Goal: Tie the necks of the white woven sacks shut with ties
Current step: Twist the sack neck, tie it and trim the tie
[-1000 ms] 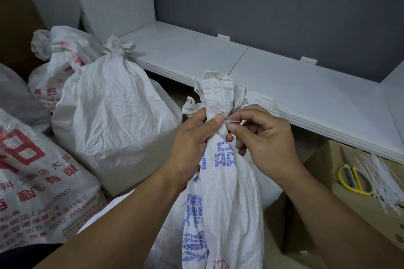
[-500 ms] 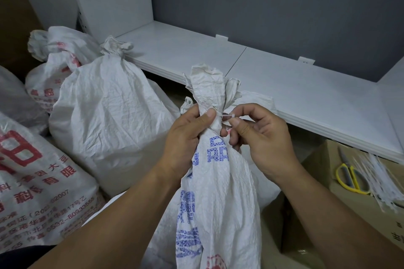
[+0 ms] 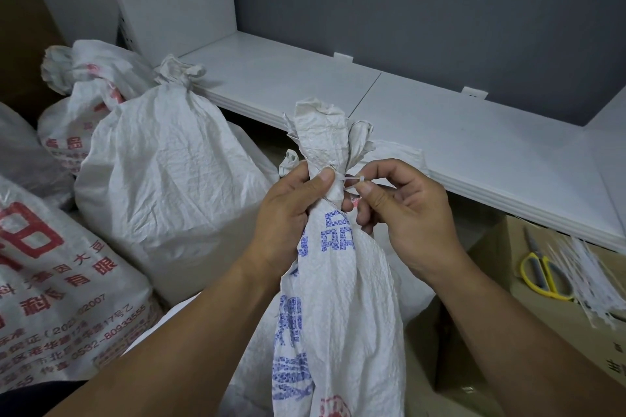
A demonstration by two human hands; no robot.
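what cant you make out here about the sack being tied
All head view.
Whether the tie loops fully round the sack: the left hand and folds hide the back.
The tie's free end: under the right hand.
Sack bottom: cut off by lower edge.
Spare ties: cut by right edge.

Pretty sure this is a storeroom or packing corner, not a living space. Left of the spot where the left hand [image 3: 288,213] grips the blue-printed sack [image 3: 338,298] and the right hand [image 3: 410,217] pinches the cable tie [image 3: 354,178], full woven sacks crowd together: a tied plain sack [image 3: 162,186] and a red-printed sack [image 3: 61,298]. Behind the grip a white shelf [image 3: 474,145] runs along a grey wall [image 3: 406,10]. Right of it, a cardboard box [image 3: 501,332] holds yellow-handled scissors [image 3: 542,276] and a bundle of spare ties [image 3: 596,278].
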